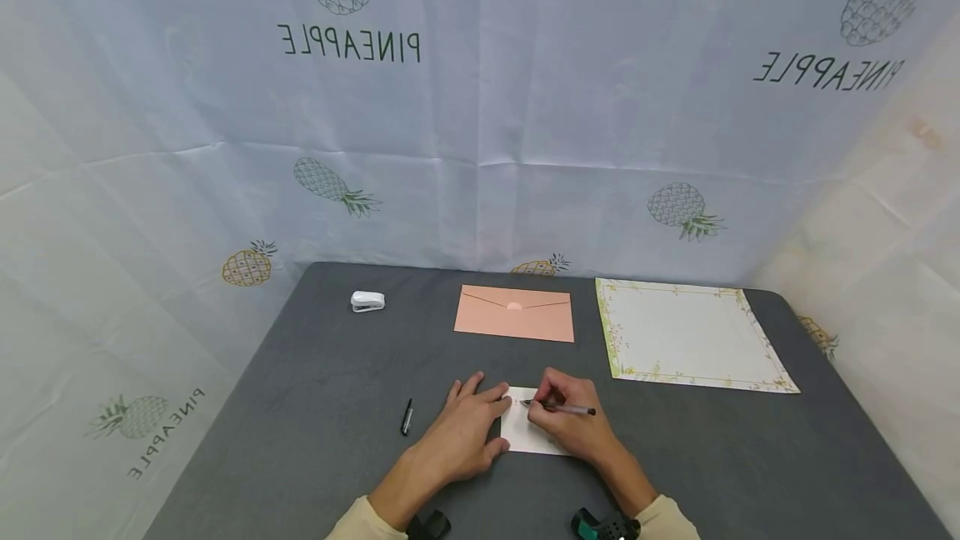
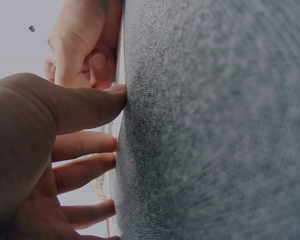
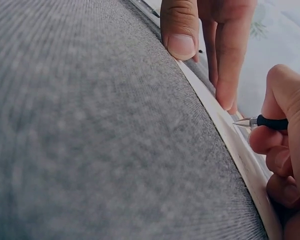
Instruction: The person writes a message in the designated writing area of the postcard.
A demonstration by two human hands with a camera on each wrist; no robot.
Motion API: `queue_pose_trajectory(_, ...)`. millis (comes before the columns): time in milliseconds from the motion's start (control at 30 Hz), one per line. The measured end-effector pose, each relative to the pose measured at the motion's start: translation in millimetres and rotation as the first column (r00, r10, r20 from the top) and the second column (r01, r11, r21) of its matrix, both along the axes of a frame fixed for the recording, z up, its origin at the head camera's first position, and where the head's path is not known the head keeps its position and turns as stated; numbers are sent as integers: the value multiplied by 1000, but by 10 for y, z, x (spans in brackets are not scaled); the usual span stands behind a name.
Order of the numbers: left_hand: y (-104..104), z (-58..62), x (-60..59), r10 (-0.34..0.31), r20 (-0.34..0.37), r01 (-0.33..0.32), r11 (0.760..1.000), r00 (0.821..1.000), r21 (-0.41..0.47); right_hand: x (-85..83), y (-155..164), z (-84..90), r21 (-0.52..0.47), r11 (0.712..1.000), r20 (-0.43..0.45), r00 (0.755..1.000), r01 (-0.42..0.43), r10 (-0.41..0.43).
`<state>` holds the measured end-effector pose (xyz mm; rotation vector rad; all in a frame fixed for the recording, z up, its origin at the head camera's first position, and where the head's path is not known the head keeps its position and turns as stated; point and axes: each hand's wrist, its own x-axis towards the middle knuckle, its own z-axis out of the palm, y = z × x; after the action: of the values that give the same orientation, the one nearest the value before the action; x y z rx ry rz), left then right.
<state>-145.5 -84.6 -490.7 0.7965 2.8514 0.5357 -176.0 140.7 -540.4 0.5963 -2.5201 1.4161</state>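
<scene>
Nearest, cream sleeves (image 1: 667, 519) are reaching in from the near side of the white card (image 1: 525, 433), which is lying on the gray tabletop (image 1: 315, 440). Over the card's right part, the right hand (image 1: 576, 421) is pinching a slim pen (image 1: 576, 410), fingers curling in. The pen is lying nearly crosswise, its tip pointing left over the card's far half, its rear end jutting rightward past the hand; whether the tip is touching paper, I cannot tell. At the card's left edge, the left hand (image 1: 467, 430) is resting with fingers spreading wide, thumb at the near left corner. Left of the card, apart from that hand, a black pen cap (image 1: 407, 417) is lying lengthwise, near to far. Beyond the card, tabletop is showing before a peach envelope (image 1: 514, 325), its long side running crosswise. Farther left, a white stapler (image 1: 367, 301) is sitting; far right of the card, a floral-bordered sheet (image 1: 686, 332) is reaching the table's far edge.
</scene>
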Motion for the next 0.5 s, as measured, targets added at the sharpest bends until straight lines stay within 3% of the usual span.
queue_pose_trajectory(500, -1, 10, 2, 4, 6, -4, 1000, 1000, -10, 11, 0, 21, -3, 1000, -14, 1000, 20, -20)
